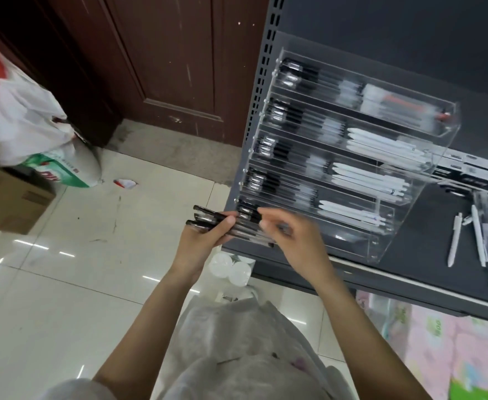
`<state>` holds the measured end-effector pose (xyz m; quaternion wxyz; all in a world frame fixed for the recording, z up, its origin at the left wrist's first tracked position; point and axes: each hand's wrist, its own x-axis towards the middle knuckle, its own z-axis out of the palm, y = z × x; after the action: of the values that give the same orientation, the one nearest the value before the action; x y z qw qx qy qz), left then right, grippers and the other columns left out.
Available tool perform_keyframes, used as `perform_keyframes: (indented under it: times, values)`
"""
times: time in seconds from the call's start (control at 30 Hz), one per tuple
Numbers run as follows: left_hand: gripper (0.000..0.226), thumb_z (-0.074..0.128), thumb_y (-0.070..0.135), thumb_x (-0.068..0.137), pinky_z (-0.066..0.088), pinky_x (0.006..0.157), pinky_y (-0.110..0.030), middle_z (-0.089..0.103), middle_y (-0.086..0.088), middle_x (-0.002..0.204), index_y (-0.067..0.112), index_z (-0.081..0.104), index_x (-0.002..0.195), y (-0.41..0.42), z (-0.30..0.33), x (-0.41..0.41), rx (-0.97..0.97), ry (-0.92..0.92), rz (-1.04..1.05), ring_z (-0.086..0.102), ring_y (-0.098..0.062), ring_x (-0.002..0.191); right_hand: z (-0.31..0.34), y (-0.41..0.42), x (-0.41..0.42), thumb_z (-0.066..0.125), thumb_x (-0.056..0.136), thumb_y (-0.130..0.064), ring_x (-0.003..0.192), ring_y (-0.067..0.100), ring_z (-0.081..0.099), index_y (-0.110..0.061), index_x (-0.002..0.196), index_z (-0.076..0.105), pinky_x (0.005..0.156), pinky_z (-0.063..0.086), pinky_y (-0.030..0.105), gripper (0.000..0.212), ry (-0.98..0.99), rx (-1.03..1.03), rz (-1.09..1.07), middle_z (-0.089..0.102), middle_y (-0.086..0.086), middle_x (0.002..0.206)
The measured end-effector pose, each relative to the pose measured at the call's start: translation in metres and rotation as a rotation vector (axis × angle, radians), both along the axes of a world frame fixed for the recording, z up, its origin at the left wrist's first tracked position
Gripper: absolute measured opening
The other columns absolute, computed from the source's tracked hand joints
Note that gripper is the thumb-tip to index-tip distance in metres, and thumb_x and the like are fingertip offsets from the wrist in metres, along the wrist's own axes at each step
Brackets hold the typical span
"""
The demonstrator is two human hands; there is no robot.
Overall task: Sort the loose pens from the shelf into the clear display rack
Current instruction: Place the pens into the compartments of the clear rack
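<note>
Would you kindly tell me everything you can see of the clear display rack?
The clear display rack looks like transparent acrylic, with stepped tiers split by dividers. It stands on the dark shelf at its left end, against the perforated upright. The left compartments hold black-capped pens, the right ones white pens, and the top tier shows some red. The front row looks partly empty. The right hand reaches at its lowest tier; contact is blurred.

Clear glossy plastic rack on a matt, seemingly metal shelf; glossy floor tiles.
</note>
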<state>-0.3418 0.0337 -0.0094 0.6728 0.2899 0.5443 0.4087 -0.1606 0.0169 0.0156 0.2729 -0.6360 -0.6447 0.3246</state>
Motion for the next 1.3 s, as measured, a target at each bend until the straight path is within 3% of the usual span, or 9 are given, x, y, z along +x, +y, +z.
perform_keyframes:
  times: [0.17, 0.37, 0.47, 0.73, 0.83, 0.93, 1.03, 1.13, 1.3]
  values:
    - [0.019, 0.065, 0.008, 0.085, 0.052, 0.068, -0.014, 0.075, 0.002, 0.084, 0.008, 0.071, 0.103, -0.002, 0.003, 0.018, -0.011, 0.023, -0.102, 0.07, -0.007, 0.082, -0.001, -0.009, 0.007, 0.07, 0.083, -0.015, 0.08, -0.016, 0.057, -0.019, 0.098, 0.073, 0.071, 0.037, 0.001, 0.015, 0.113, -0.085, -0.048, 0.065, -0.02, 0.085]
    - [0.016, 0.066, 0.009, 0.085, 0.053, 0.07, -0.016, 0.075, -0.003, 0.088, 0.009, 0.072, 0.1, -0.002, -0.006, 0.03, -0.064, 0.009, -0.105, 0.07, -0.01, 0.084, -0.012, -0.018, 0.04, 0.068, 0.085, -0.02, 0.081, 0.0, 0.063, -0.02, 0.1, 0.073, 0.073, 0.049, 0.013, 0.016, -0.046, 0.022, -0.109, 0.071, -0.007, 0.094]
    - [0.017, 0.064, 0.008, 0.087, 0.053, 0.073, -0.016, 0.073, -0.007, 0.093, 0.004, 0.07, 0.103, 0.005, -0.014, 0.017, -0.077, 0.006, 0.006, 0.069, -0.008, 0.083, -0.019, -0.007, 0.052, 0.069, 0.084, -0.018, 0.069, 0.01, 0.062, -0.021, 0.094, 0.075, 0.061, 0.052, 0.025, 0.011, -0.273, 0.159, -0.156, 0.071, -0.005, 0.085]
    - [0.022, 0.063, 0.011, 0.088, 0.052, 0.075, -0.016, 0.072, -0.01, 0.102, -0.001, 0.068, 0.106, 0.007, -0.026, 0.0, -0.094, 0.009, 0.031, 0.068, -0.011, 0.088, -0.064, 0.017, 0.036, 0.086, 0.05, -0.001, 0.058, 0.012, 0.06, -0.022, 0.074, 0.071, 0.042, 0.043, 0.018, 0.035, -0.816, 0.221, 0.136, 0.066, -0.007, 0.068]
    - [0.021, 0.064, 0.012, 0.088, 0.052, 0.076, -0.016, 0.072, -0.009, 0.104, 0.0, 0.069, 0.105, 0.006, -0.025, 0.0, -0.101, -0.004, 0.033, 0.067, -0.012, 0.09, -0.07, 0.019, 0.031, 0.084, 0.048, 0.001, 0.054, 0.012, 0.057, -0.02, 0.073, 0.069, 0.038, 0.041, 0.019, 0.036, -0.867, 0.197, 0.158, 0.064, -0.006, 0.065]
    - [0.014, 0.064, 0.01, 0.088, 0.052, 0.075, -0.016, 0.072, -0.007, 0.102, 0.004, 0.07, 0.1, 0.006, -0.023, 0.0, -0.095, -0.006, 0.039, 0.068, -0.01, 0.09, -0.056, 0.016, 0.025, 0.084, 0.067, -0.015, 0.057, 0.01, 0.06, -0.021, 0.081, 0.073, 0.04, 0.044, 0.018, 0.019, -0.779, 0.269, 0.058, 0.067, -0.006, 0.07]
    - [0.01, 0.063, 0.006, 0.087, 0.053, 0.076, -0.017, 0.071, -0.006, 0.096, 0.01, 0.07, 0.094, 0.007, -0.02, 0.004, -0.067, 0.006, 0.028, 0.067, -0.012, 0.09, -0.032, 0.001, 0.014, 0.061, 0.09, -0.031, 0.069, 0.003, 0.062, -0.021, 0.097, 0.072, 0.056, 0.05, 0.018, 0.017, -0.37, 0.191, 0.002, 0.071, -0.007, 0.088]
    - [0.012, 0.064, 0.005, 0.087, 0.053, 0.073, -0.016, 0.069, -0.004, 0.087, 0.013, 0.07, 0.095, 0.005, -0.016, 0.012, -0.049, 0.016, -0.005, 0.067, -0.011, 0.084, -0.023, -0.013, 0.006, 0.061, 0.089, -0.035, 0.083, 0.003, 0.064, -0.025, 0.106, 0.071, 0.072, 0.053, 0.022, 0.022, -0.2, 0.013, 0.077, 0.071, -0.009, 0.098]
    - [0.018, 0.065, 0.008, 0.086, 0.054, 0.073, -0.017, 0.072, 0.005, 0.08, 0.018, 0.069, 0.101, 0.002, -0.013, 0.023, -0.035, -0.016, -0.041, 0.069, -0.007, 0.083, -0.025, -0.019, 0.018, 0.073, 0.08, -0.023, 0.079, 0.001, 0.064, -0.022, 0.095, 0.074, 0.073, 0.051, 0.019, 0.015, 0.027, -0.042, -0.064, 0.072, -0.011, 0.087]
